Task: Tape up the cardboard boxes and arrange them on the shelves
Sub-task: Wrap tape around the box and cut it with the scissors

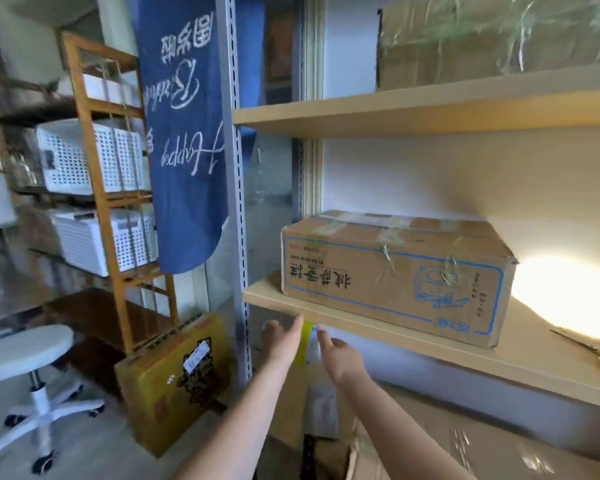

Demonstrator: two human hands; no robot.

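I'm facing a pale wooden shelf unit in a crowded storeroom, with a blue banner (184, 140) hanging at my ten o'clock and a white stool (25, 351) on wheels low at my eight o'clock. On the middle shelf (413, 344), toward two o'clock, sits a taped cardboard box (392, 275) with blue printing, lying flat and close to the front edge. Another box (492, 43), wrapped in shiny tape, sits on the top shelf at one o'clock.

My left hand (279, 339) and right hand (340, 358) reach out side by side just under the lip of the middle shelf, fingers straight and loose, holding nothing. Between them shows a yellow and white label (309, 342); what it is stuck to I can't tell.

What worries me is the space below. My hands are aimed under the board (the view there is dim and smeared), so I could knock my knuckles on the shelf edge or jolt it from beneath. The printed box looks to stand close enough to the lip that a hard bump might nudge it forward. The yellow box (174, 379) leaning at seven o'clock by the metal post (238, 202) looks tilted and could tip if I brush it. More boxes (465, 445) with glossy tape lie at five o'clock, and I judge their slick tape could slip in a careless grip.
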